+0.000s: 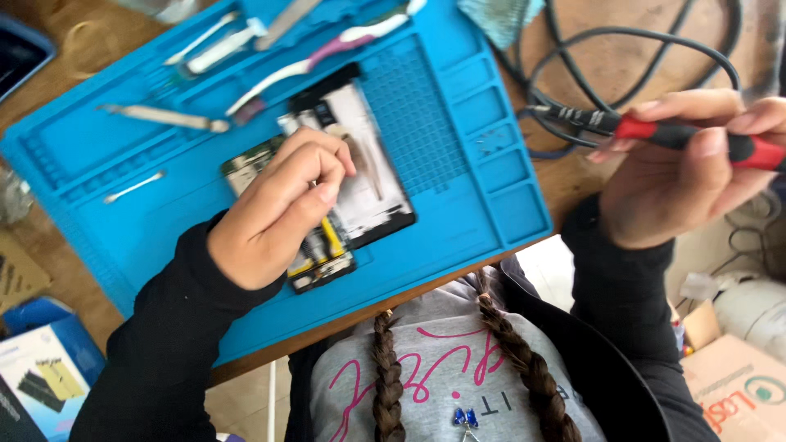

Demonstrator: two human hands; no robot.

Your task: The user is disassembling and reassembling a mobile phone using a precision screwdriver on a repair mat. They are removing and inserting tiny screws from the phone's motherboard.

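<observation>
the left hand (274,217) rests on an opened phone (340,176) that lies in the middle of a blue work mat (123,196). its fingers (319,168) are bent together and pinch something very small over the inside of the phone; what it is, i cannot tell. the phone shows a white and grey panel and, under the hand, a part with yellow and black.

the right hand (679,176) is lifted above the right edge of the mat, away from the phone. its fingers are closed around a screwdriver (655,131) with a red and black handle, and the thin tip points to the left.

the mat covers most of a brown wooden counter (598,57). it has small square compartments along its right side and a field of fine ridges beside the phone. at its far part lie a toothbrush (319,53) with a white and pink handle, a pair of tweezers (164,119), some flat metal tools and a cotton swab (135,187). black cables (630,41) curl on the counter behind the right hand, near a folded teal cloth (499,16).

below the counter edge there are a blue box (41,368) on the left and a cardboard box (737,393) on the right, on a pale floor.
</observation>
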